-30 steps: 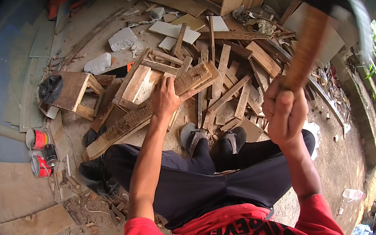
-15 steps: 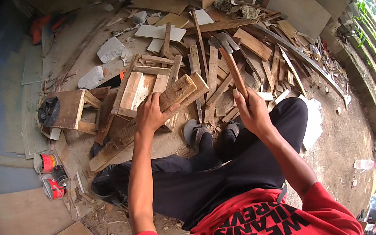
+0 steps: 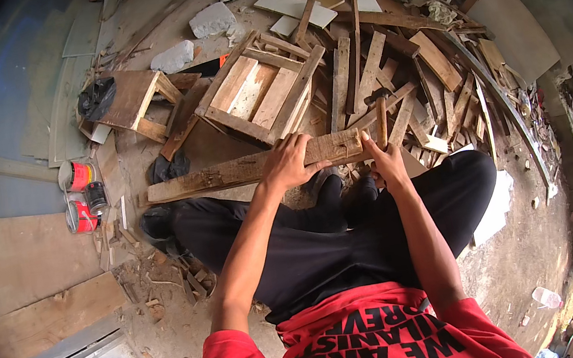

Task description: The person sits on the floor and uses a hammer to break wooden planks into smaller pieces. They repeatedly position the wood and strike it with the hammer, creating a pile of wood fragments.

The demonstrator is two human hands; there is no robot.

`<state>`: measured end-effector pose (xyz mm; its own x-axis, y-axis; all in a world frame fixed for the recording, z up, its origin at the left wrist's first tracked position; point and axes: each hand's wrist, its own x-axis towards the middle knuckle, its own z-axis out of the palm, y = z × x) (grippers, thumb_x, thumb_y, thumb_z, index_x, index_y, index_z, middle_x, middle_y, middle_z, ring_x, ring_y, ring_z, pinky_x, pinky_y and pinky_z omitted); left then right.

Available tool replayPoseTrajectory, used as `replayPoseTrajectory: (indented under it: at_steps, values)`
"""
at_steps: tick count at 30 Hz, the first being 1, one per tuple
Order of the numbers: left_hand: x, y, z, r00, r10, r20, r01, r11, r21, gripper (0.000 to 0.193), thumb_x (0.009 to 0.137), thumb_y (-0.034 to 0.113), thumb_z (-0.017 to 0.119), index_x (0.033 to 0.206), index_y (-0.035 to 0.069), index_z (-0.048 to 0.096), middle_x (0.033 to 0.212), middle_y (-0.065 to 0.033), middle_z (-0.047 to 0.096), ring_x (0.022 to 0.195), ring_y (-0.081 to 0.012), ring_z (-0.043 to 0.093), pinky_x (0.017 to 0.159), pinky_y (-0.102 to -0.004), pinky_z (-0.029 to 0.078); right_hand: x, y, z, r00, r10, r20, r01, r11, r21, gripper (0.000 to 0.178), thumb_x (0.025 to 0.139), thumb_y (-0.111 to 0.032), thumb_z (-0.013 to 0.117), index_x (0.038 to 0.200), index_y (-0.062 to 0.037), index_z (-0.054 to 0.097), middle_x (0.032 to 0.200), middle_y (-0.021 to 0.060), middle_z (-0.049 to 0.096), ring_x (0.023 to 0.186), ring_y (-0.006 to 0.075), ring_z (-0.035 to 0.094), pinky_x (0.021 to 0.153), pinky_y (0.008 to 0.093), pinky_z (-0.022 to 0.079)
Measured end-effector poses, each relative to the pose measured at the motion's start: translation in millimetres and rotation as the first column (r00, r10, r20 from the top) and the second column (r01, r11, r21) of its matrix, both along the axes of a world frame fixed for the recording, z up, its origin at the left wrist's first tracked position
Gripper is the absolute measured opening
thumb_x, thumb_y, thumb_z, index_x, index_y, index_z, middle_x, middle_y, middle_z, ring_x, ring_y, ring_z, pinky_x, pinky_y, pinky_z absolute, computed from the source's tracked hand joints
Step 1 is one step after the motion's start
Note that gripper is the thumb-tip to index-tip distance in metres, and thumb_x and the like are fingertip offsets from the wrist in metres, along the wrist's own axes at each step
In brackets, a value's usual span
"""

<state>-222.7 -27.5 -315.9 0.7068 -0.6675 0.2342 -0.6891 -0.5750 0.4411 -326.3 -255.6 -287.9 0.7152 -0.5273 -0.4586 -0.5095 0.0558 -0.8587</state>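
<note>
A long, rough wooden beam [image 3: 216,175] lies almost level across the front of my knees, its worn right end over my feet. Near that end, my left hand [image 3: 288,166] grips it from above, fingers over the far edge and thumb on the near side. My right hand [image 3: 388,163] is closed round the wooden handle of a hammer [image 3: 382,124], held upright with its dark head at the far end. That hand's raised thumb or finger touches or nearly touches the beam's right end; which digit it is I cannot tell.
Beyond the beam stands a wooden frame [image 3: 263,88] beside a small wooden box [image 3: 133,102]. Loose boards [image 3: 434,59] pile up at the far right. White chunks [image 3: 211,19] lie farther back, and red cans [image 3: 81,216] stand at the left.
The beam has swung from a slant to nearly level, with my left hand still on it. My right hand has brought the hammer in close to the beam's right end. The view has shifted left.
</note>
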Motion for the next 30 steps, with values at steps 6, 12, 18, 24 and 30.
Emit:
replayPoseTrajectory:
  at_steps: [6,12,18,24,30]
  values:
    - [-3.7,-23.4,-35.6,0.992,0.019,-0.121,-0.029,0.997,-0.078,0.072,0.081,0.057,0.070,0.123,0.002,0.052,0.116,-0.0194,0.060,0.108,-0.0374,0.058,0.090,-0.0451,0.048,4.8,-14.2,-28.2,0.999,-0.019,-0.037,0.021,0.998,0.053,0.057,0.086,-0.053,0.070,0.070,-0.0004,0.054,0.049,0.0022,0.047,0.036,0.0132,0.046,0.032,0.0302,0.033]
    - [1.6,-43.0,-38.2,0.990,-0.041,-0.134,0.026,0.994,-0.108,0.076,0.074,0.048,0.080,0.127,0.001,0.052,0.120,-0.0196,0.059,0.113,-0.0385,0.056,0.095,-0.0462,0.046,7.8,-22.4,-40.8,1.000,-0.010,-0.006,0.010,0.999,0.046,0.058,0.086,-0.052,0.071,0.067,0.0009,0.057,0.049,0.0040,0.050,0.035,0.0144,0.048,0.032,0.0312,0.035]
    - [10.0,-39.7,-32.3,0.996,-0.067,-0.054,0.059,0.989,-0.137,0.077,0.075,0.057,0.076,0.125,0.003,0.055,0.120,-0.0173,0.061,0.113,-0.0350,0.058,0.097,-0.0452,0.044,11.3,-29.5,-37.7,1.000,0.003,0.000,-0.003,1.000,0.005,0.056,0.082,-0.051,0.076,0.066,0.0001,0.061,0.051,0.0038,0.053,0.041,0.0129,0.051,0.038,0.0316,0.040]
    - [31.2,21.4,-2.9,0.970,0.240,-0.048,-0.244,0.938,-0.247,0.070,0.083,0.060,0.067,0.124,0.004,0.058,0.124,-0.0180,0.057,0.120,-0.0337,0.051,0.103,-0.0476,0.036,9.7,-35.1,-21.9,0.990,-0.055,0.131,0.052,0.998,0.024,0.052,0.084,-0.048,0.074,0.080,0.0014,0.059,0.056,0.0038,0.054,0.042,0.0115,0.050,0.037,0.0290,0.038]
    - [-10.0,92.6,-28.8,0.161,0.479,-0.863,-0.893,-0.301,-0.334,0.059,0.097,0.033,0.056,0.139,-0.006,0.043,0.142,-0.0202,0.046,0.131,-0.0310,0.045,0.109,-0.0440,0.033,7.8,-24.5,8.1,0.967,-0.162,0.197,0.157,0.987,0.041,0.049,0.082,-0.049,0.076,0.073,-0.0038,0.060,0.054,-0.0001,0.049,0.038,0.0102,0.045,0.034,0.0275,0.034]
